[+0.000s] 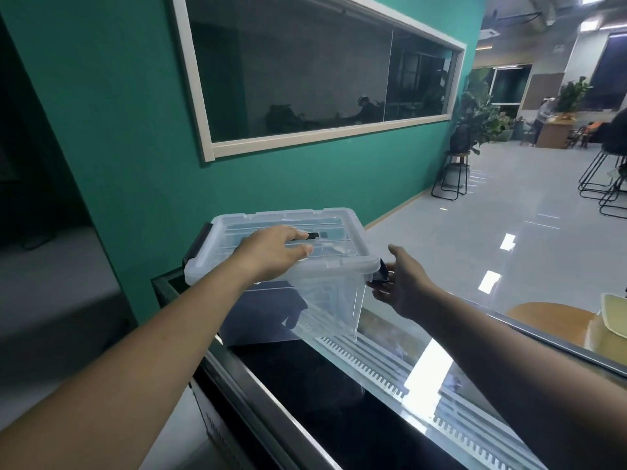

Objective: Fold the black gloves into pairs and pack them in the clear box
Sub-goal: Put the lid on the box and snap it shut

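Note:
The clear box (pixel 334 293) stands on the far end of a glass-topped counter (pixel 339 401), with its clear lid (pixel 325 220) on. My left hand (pixel 271 254) lies on the lid, fingers wrapped over the black top handle (pixel 312 236). My right hand (pixel 403 286) is at the box's right end, fingers spread, touching the raised black latch (pixel 380 273). A second black latch (pixel 198 244) sits at the left end. Dark material shows through the box's wall low down; whether it is the black gloves I cannot tell.
A teal wall (pixel 118 130) with a large window rises right behind the counter. To the right lie a glossy floor, black stools (pixel 451 174), plants and a round wooden table (pixel 556 317) holding a pale tray. A person stands far back.

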